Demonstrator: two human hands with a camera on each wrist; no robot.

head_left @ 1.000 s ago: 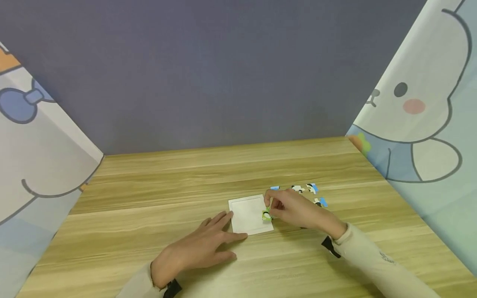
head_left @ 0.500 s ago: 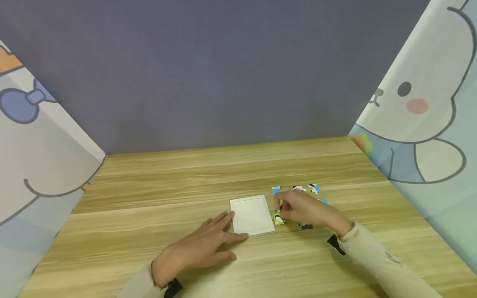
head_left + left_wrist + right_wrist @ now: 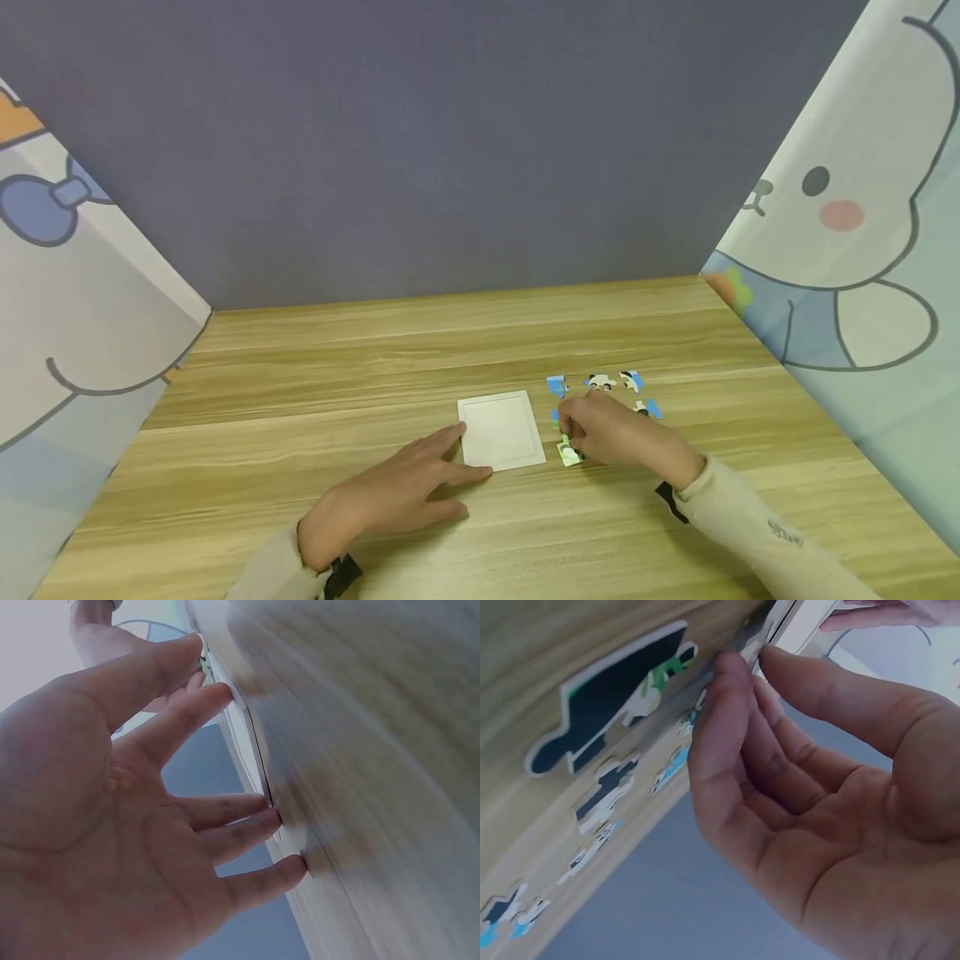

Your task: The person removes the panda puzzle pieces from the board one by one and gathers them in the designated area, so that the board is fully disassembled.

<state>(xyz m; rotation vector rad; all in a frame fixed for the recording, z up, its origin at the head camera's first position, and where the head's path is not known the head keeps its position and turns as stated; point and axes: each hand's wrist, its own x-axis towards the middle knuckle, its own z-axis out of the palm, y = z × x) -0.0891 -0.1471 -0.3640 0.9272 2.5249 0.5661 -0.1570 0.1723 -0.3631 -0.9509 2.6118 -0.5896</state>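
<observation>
A square white puzzle tray (image 3: 501, 433) with a raised rim lies on the wooden table. My left hand (image 3: 390, 500) rests at its left and near edges, fingers spread and fairly straight; in the left wrist view its fingertips (image 3: 262, 802) touch the tray's edge. To the right of the tray my right hand (image 3: 618, 429) pinches a green and white jigsaw piece (image 3: 570, 454) between thumb and forefinger, low over the table. In the right wrist view the fingers mostly hide this piece.
Several loose jigsaw pieces lie right of the tray, among them a blue one (image 3: 557, 384), a panda-face piece (image 3: 600, 382) and a blue-and-white one (image 3: 631, 381). A dark piece (image 3: 607, 697) lies near the right hand. A grey panel (image 3: 450, 150) stands behind the table.
The right hand has carried the green piece from over the tray's right edge to the right, then slightly nearer the front. The tray has shifted slightly left with the left hand.
</observation>
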